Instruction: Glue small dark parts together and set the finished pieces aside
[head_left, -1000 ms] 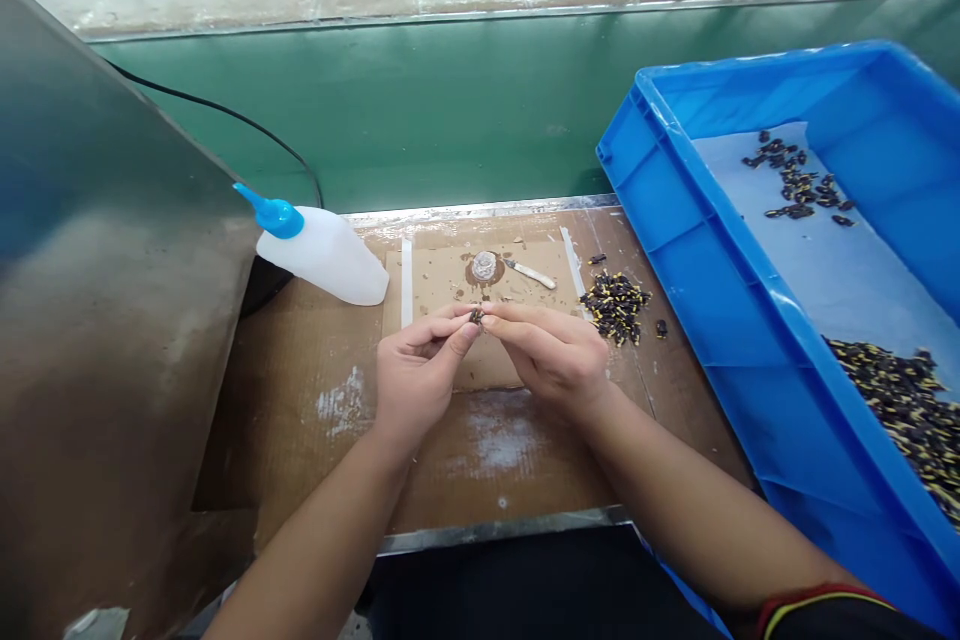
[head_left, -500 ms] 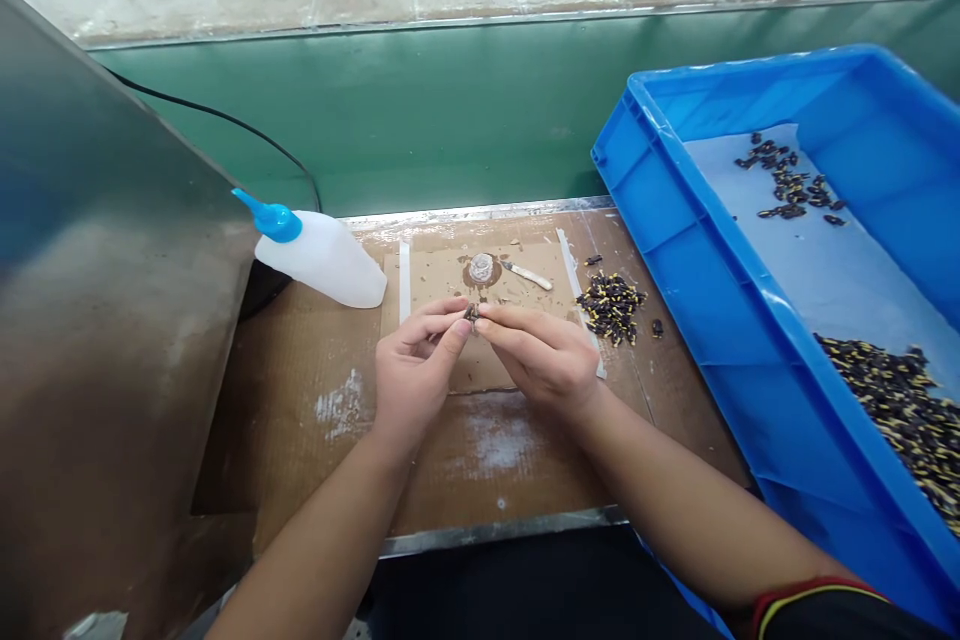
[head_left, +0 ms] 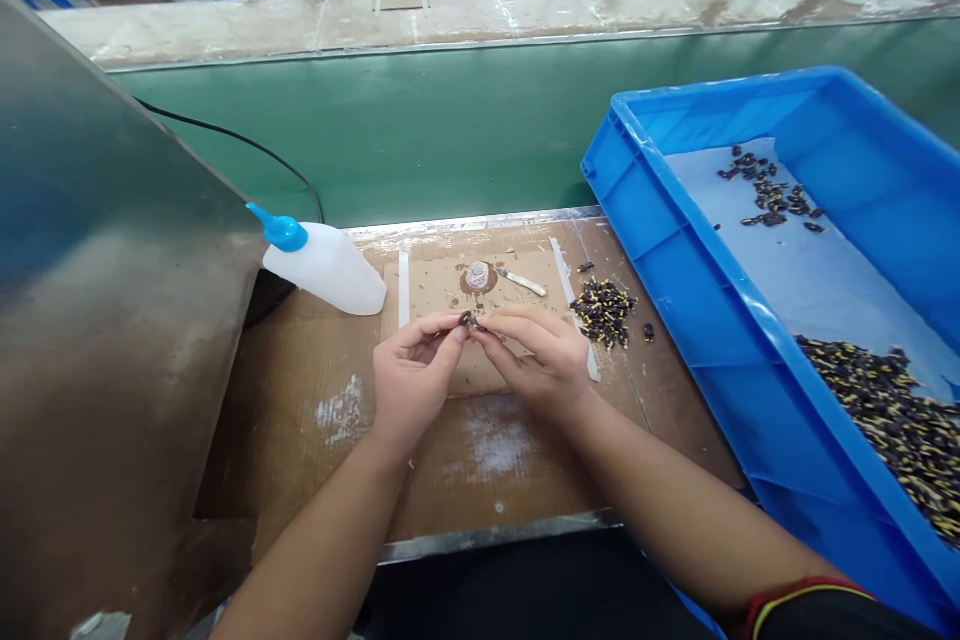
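Observation:
Between the fingertips of both hands is a small dark part (head_left: 468, 319), its details too small to make out. My left hand (head_left: 414, 370) pinches it from the left, thumb in front. From the right, the thumb and fingers of my right hand (head_left: 541, 357) close on the same part. Beneath the hands lies a cardboard sheet (head_left: 427, 282) taped to the table. On it, beyond the fingers, sit a small clear round piece (head_left: 478, 275) in a wet patch and a knife (head_left: 523, 282) with a pale handle. A pile of black-and-yellow parts (head_left: 604, 312) lies right of the sheet.
A white squeeze bottle (head_left: 330, 265) with a blue nozzle leans at the left, near a metal panel (head_left: 112, 300). On the right stands a large blue crate (head_left: 675, 240) holding many more black-and-yellow parts (head_left: 885, 410). A green partition (head_left: 450, 130) rises behind.
The view has shifted slightly, so the background sits lower. Both hands still pinch the small part, which shows at a different angle; the right fingers have shifted a little.

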Demonstrator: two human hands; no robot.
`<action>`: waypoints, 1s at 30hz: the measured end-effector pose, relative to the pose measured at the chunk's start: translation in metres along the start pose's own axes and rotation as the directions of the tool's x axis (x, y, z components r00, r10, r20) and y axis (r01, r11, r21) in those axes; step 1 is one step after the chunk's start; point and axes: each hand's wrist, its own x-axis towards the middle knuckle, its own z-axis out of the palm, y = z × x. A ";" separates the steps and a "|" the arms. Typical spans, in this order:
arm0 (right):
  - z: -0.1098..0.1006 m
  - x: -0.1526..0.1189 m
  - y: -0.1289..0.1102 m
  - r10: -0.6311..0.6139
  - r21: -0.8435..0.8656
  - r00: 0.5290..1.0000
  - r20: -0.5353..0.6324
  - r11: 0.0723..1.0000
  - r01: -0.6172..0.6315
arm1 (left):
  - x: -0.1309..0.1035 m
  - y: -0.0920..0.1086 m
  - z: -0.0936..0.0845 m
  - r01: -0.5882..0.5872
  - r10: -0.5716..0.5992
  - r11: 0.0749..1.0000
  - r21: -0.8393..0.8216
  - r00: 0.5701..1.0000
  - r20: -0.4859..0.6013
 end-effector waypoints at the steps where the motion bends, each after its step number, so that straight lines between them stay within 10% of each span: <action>1: 0.000 0.000 0.000 -0.007 0.001 1.000 0.005 1.000 0.007 | 0.000 0.000 0.000 0.000 0.000 1.000 0.009 1.000 0.008; 14: -0.002 0.005 -0.005 -0.045 0.006 0.998 0.049 0.999 0.044 | 0.000 0.000 0.001 -0.006 0.008 0.997 0.072 1.000 -0.022; 21: 0.002 0.005 0.009 0.298 0.259 0.954 0.009 0.921 -0.290 | 0.000 -0.001 -0.001 0.085 -0.094 0.992 0.097 0.992 0.087; 26: -0.034 0.026 0.042 0.538 0.445 0.819 -0.200 0.794 -0.414 | 0.001 0.001 0.000 0.019 -0.032 0.986 0.163 0.996 0.078; 30: -0.081 0.016 0.019 0.499 0.375 0.813 -0.300 0.845 -0.381 | 0.004 0.000 -0.002 -0.023 0.009 0.975 0.221 0.998 0.066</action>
